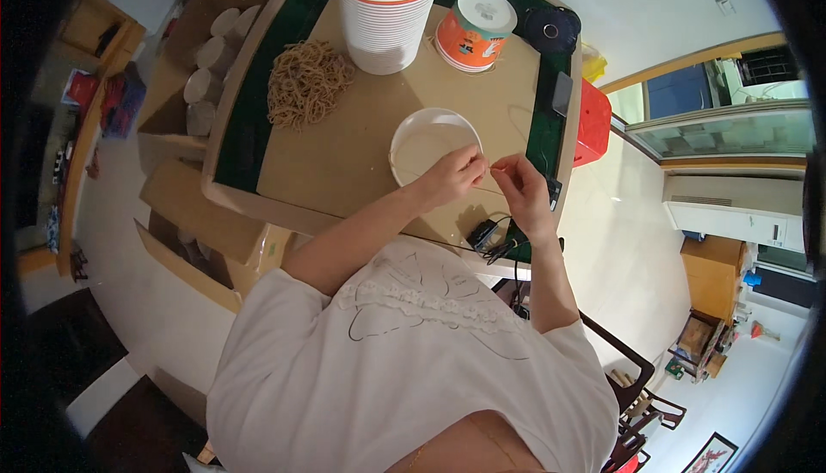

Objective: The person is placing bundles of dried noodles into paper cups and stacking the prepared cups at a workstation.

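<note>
Pinching thumb against fingers, the left hand (452,174) sits at the near right rim of a round white tub (422,142), hiding part of its edge. The right hand (523,191) is just beside it, its thumb and fingertips drawn together too, the 2 sets of fingertips facing each other across a narrow gap. Something thin may run between them, but from here I cannot tell what, nor whether the left hand touches the rim.

The white tub lies to the left of the right hand and slightly ahead, so the left hand is nearer to it. Its mouth faces up, and being round it shows no long axis. Farther ahead and left, beyond the tub, a tangled pile of tan strands (310,84) lies on the cardboard sheet (344,159) covering most of the counter (237,150); the left hand is nearer to that as well.

Past the white tub stands a tall stack of nested tubs (383,34), and to its right an orange-sided tub (469,36) rests apart. Closer to the body than the right hand, a black adapter (483,234) lies near the counter's edge.
</note>
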`<state>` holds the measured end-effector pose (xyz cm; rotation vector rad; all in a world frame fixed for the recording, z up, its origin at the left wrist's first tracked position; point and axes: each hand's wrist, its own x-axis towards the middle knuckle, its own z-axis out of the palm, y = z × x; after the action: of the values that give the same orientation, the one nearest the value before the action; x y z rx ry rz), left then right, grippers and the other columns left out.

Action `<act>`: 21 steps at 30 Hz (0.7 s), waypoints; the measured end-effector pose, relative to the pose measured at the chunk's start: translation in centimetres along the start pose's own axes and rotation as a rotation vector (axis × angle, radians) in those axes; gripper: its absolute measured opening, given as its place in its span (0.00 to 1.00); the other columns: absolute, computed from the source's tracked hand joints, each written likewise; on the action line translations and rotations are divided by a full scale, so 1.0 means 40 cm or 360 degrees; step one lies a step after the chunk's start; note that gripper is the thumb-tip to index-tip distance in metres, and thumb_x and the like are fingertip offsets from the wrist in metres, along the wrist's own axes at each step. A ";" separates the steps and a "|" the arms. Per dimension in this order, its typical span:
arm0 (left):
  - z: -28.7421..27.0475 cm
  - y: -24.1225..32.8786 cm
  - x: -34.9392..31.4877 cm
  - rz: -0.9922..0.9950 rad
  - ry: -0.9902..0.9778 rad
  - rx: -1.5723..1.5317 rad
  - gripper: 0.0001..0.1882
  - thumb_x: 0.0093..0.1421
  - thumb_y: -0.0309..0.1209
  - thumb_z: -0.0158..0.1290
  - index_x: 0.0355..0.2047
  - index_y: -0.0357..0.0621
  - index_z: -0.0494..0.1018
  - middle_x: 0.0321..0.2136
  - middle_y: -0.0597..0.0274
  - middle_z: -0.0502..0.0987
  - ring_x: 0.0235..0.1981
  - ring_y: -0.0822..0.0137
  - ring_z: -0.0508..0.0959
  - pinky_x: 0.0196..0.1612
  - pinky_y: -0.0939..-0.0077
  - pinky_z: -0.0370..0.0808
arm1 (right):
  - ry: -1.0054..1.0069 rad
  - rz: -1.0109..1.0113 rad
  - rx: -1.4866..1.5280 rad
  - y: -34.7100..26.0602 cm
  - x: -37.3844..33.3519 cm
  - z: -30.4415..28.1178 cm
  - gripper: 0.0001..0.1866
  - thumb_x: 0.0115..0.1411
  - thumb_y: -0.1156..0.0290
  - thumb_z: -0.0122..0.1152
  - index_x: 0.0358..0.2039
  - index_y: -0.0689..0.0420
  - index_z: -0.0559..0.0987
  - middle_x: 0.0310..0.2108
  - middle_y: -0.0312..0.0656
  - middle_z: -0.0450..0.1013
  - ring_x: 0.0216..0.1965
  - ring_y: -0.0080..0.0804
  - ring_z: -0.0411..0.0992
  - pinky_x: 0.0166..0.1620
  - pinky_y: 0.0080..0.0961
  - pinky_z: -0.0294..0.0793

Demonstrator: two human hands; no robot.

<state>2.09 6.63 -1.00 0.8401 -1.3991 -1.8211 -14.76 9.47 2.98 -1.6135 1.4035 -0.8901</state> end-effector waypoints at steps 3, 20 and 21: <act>0.002 -0.044 0.012 0.0118 0.0017 -0.0207 0.08 0.63 0.28 0.42 0.28 0.39 0.63 0.22 0.67 0.66 0.21 0.79 0.64 0.22 0.83 0.62 | 0.0011 0.0080 0.0022 0.012 0.011 0.005 0.03 0.56 0.76 0.58 0.29 0.61 0.74 0.16 0.27 0.61 0.19 0.12 0.56 0.23 0.12 0.56; -0.003 -0.179 0.067 0.0072 0.0605 0.1005 0.07 0.53 0.26 0.48 0.34 0.43 0.68 0.27 0.53 0.74 0.30 0.52 0.75 0.33 0.61 0.71 | 0.0113 0.0372 0.0051 0.304 0.063 0.043 0.06 0.52 0.74 0.61 0.28 0.62 0.77 0.14 0.25 0.58 0.18 0.11 0.53 0.21 0.13 0.52; -0.002 -0.187 0.069 0.0069 0.0607 0.1002 0.07 0.53 0.26 0.48 0.34 0.43 0.68 0.27 0.53 0.74 0.30 0.52 0.75 0.33 0.61 0.71 | 0.0092 0.0381 0.0035 0.299 0.065 0.046 0.06 0.52 0.73 0.61 0.28 0.62 0.76 0.14 0.25 0.58 0.18 0.11 0.54 0.21 0.13 0.52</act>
<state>-0.37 5.72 -8.55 1.3713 -1.7241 -1.0967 -17.88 6.39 -8.60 -1.3775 1.5829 -0.8129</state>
